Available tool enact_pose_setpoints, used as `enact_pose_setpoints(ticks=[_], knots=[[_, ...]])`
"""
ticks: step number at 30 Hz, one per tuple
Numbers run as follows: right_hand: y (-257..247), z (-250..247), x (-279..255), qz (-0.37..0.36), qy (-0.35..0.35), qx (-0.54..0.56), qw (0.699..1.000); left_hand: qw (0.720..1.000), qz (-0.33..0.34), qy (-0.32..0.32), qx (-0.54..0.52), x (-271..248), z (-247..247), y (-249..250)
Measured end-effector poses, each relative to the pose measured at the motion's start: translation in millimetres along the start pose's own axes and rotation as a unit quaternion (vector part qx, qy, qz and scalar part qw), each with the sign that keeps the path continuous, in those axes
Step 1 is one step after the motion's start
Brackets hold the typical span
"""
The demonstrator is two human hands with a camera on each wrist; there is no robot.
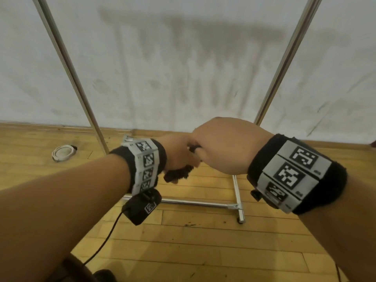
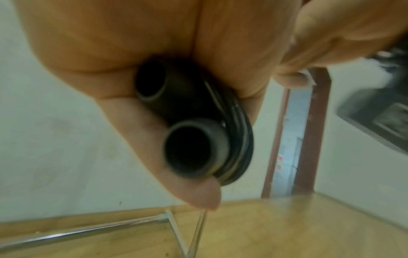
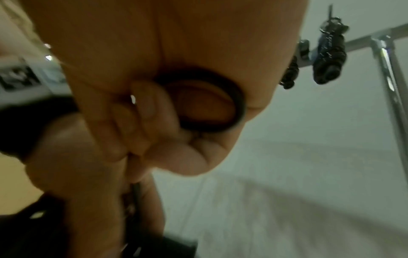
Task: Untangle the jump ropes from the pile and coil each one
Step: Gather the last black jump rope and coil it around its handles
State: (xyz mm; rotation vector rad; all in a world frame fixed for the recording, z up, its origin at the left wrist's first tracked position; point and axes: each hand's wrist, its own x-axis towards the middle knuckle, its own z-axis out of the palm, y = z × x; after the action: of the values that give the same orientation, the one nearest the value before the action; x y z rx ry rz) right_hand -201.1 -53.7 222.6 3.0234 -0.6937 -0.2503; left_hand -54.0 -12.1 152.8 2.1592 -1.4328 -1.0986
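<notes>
Left hand [image 1: 179, 153] grips black jump-rope handles [image 2: 187, 132] — right hand [image 1: 225, 145] clasps a cord loop [image 3: 212, 103], mostly hidden.

Arms: bare forearms, no sleeves.
Left wristband [image 1: 142, 165]: black fabric cuff just behind the left hand [image 1: 179, 153], ringed with white plates bearing black square code markers.
Left wrist camera [image 1: 142, 206]: small black box under the cuff, one white marker on it, thin black cable [image 1: 105, 241] trailing back.
Right wristband [image 1: 295, 176]: black cuff behind the right hand [image 1: 227, 145], grey-white plates with three black markers.
</notes>
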Motion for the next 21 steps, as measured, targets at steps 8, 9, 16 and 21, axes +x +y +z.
enact_pose_setpoints(ticks=[8,9,16,21], knots=[[47.9,9.6,-4.7,0.065,0.019,0.207,0.976,0.918,0.075,-0.008,-0.389,-9.5,-45.9,-15.8],[52.0,13.7,-4.6,0.066,0.017,0.213,0.975,0.908,0.082,-0.016,-0.411,-11.5,-46.8,-15.8],[61.9,35.1,1.1,0.038,-0.059,0.277,0.958,0.899,0.104,-0.04,-0.423,-21.5,-37.0,-5.8],[63.7,38.5,8.8,0.028,-0.118,0.249,0.961,0.952,0.103,-0.138,-0.255,-28.8,-14.2,-0.3]])
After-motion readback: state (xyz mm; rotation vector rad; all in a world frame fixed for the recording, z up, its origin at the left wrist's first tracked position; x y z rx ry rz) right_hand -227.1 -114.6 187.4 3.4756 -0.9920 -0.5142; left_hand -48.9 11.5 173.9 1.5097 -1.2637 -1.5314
